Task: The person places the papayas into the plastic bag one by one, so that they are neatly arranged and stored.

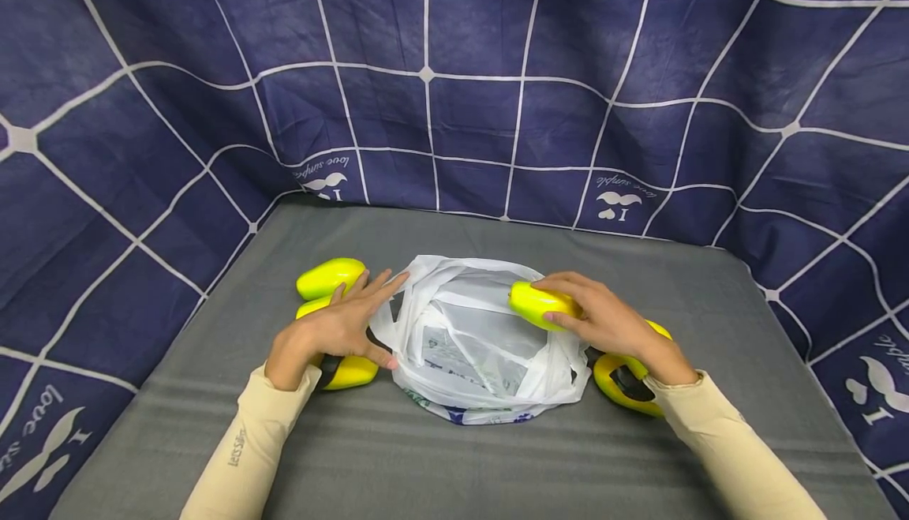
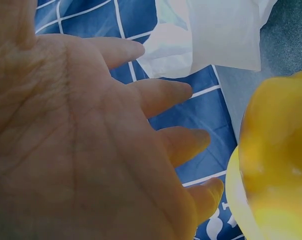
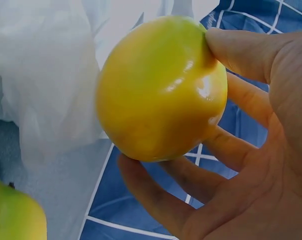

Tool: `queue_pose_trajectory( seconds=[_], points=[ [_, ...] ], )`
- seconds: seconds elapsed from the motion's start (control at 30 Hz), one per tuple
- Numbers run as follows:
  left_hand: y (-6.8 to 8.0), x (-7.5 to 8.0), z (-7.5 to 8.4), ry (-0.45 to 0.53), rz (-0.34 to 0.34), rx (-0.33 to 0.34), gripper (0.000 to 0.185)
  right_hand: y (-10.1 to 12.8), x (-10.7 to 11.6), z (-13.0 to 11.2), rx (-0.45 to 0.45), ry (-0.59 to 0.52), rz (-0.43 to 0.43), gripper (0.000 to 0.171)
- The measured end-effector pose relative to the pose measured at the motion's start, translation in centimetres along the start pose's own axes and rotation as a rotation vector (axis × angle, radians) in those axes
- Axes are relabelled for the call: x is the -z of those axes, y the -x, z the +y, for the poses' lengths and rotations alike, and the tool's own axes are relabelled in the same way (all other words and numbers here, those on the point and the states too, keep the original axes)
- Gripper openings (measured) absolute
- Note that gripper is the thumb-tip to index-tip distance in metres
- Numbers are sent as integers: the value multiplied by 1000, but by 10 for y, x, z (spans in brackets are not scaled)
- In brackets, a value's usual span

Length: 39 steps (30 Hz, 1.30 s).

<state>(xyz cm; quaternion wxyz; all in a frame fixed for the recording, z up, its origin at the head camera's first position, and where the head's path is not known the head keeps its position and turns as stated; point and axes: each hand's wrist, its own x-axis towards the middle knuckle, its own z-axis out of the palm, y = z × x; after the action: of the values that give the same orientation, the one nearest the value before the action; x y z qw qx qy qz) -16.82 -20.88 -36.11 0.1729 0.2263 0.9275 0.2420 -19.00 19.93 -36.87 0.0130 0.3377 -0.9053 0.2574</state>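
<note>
A white plastic bag (image 1: 490,394) stands with its mouth spread wide; printed paper or lettering shows inside. My right hand (image 1: 604,319) grips a glossy yellow-green papaya (image 1: 536,304) over the right side of the mouth. In the right wrist view, thumb and fingers curl round this papaya (image 3: 161,90), with the bag (image 3: 56,75) behind it. My left hand (image 1: 341,327) is at the bag's left rim, fingers spread and holding nothing; its thumb tip appears to touch the bag. In the left wrist view the palm (image 2: 81,135) faces the camera, near another papaya (image 2: 278,145).
Beside my left hand lie several papayas, one (image 1: 330,277) at the back and another (image 1: 355,372) nearer. Under my right wrist are more, partly hidden, including one (image 1: 611,374). A grey cloth (image 1: 454,473) covers the table, with a blue grid-patterned curtain (image 1: 483,117) around it.
</note>
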Motion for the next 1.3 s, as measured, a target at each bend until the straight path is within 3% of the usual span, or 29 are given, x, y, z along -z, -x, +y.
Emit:
queue_pose_trajectory(
  seconds=[0.73,1.3],
  points=[
    [0,-3,0,-19,3,4,128,-6,-20,-18,70,24,-39,46],
    [0,-3,1,-31,5,-6,127,-15,-36,-42,97,35,-125,45]
  ],
)
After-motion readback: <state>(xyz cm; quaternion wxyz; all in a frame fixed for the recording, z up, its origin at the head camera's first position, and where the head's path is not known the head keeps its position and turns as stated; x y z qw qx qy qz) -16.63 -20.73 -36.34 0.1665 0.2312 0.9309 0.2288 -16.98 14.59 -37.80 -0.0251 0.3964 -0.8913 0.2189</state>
